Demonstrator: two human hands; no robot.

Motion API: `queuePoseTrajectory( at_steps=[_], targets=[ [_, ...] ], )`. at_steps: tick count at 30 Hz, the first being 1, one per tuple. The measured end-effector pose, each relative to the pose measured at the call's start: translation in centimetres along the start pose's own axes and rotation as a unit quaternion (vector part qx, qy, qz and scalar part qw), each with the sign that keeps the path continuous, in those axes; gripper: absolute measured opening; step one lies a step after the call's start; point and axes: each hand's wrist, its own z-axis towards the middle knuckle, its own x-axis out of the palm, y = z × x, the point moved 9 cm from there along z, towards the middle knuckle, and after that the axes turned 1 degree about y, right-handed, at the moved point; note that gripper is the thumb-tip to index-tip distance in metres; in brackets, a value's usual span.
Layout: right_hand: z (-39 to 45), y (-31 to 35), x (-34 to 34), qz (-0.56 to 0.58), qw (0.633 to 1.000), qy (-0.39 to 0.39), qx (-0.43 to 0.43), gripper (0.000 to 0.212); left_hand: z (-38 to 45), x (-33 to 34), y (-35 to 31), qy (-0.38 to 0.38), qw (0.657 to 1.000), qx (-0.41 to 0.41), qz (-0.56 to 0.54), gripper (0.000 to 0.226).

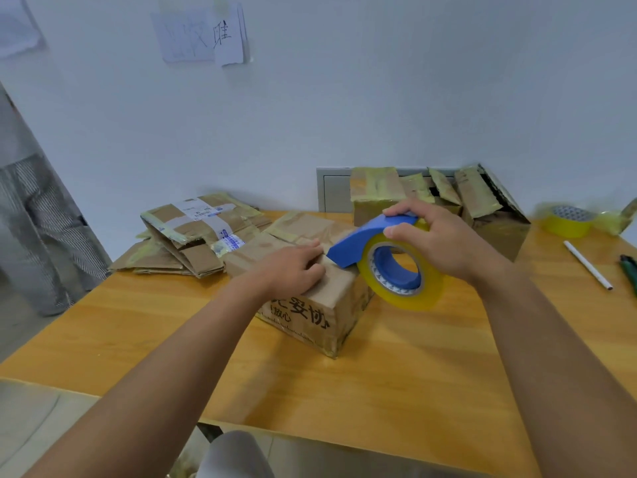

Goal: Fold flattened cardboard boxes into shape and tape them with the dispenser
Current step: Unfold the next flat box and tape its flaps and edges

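A folded cardboard box [324, 315] with black printed characters stands in the middle of the wooden table [138, 326]. My left hand [293, 267] lies flat on its top, fingers pressing the flaps near the seam. My right hand [444, 236] grips a blue tape dispenser [372, 239] loaded with a yellow tape roll [403, 274]. The dispenser's front edge rests on the box top just right of my left fingertips.
Flattened, taped cardboard boxes [193, 236] are piled at the back left. Folded boxes [482, 208] stand at the back right against the wall. A spare yellow tape roll [568, 220], a white pen [587, 265] and a dark pen [629, 270] lie at the far right. A person in striped trousers [38, 229] stands at the left.
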Motion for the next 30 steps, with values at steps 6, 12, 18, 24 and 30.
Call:
queuePoseTrajectory(
  at_steps=[6,12,18,24,30],
  targets=[
    [-0.5,-0.7,0.2,0.019,1.000,0.005,0.009,0.024,0.1,1.7,-1.3,0.023,1.000,0.008,0.015,0.096],
    [-1.9,-1.3,0.1,0.009,1.000,0.004,-0.003,0.023,0.1,1.8,-1.3,0.031,0.999,-0.008,-0.015,0.092],
    [-5.4,-3.0,-1.1,0.023,0.999,-0.039,-0.015,0.021,0.1,1.8,-1.7,0.028,0.999,-0.024,0.015,0.084],
    [-6.6,-5.0,0.4,0.052,0.995,-0.080,-0.016,0.021,-0.2,1.7,-4.1,0.012,0.999,0.034,0.029,0.064],
    [-6.8,-6.3,0.8,0.067,0.995,-0.071,-0.014,0.025,-0.5,2.1,-4.2,0.015,0.998,0.011,-0.058,0.062]
  ],
)
